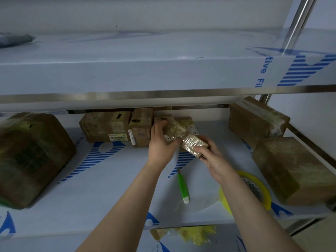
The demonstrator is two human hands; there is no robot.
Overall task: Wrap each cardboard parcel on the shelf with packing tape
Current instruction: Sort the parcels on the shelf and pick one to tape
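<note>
Gripping a small taped parcel (190,142) between left hand (161,144) and right hand (212,155), tape roll (259,190) half hidden behind right forearm (251,202)

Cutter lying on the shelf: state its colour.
The cutter is green with a white end; head view.

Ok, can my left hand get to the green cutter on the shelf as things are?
Probably yes, once it lets go: the left hand grips the small parcel together with the right hand. The green cutter lies uncovered on the shelf between the forearms, nothing across it.
</note>
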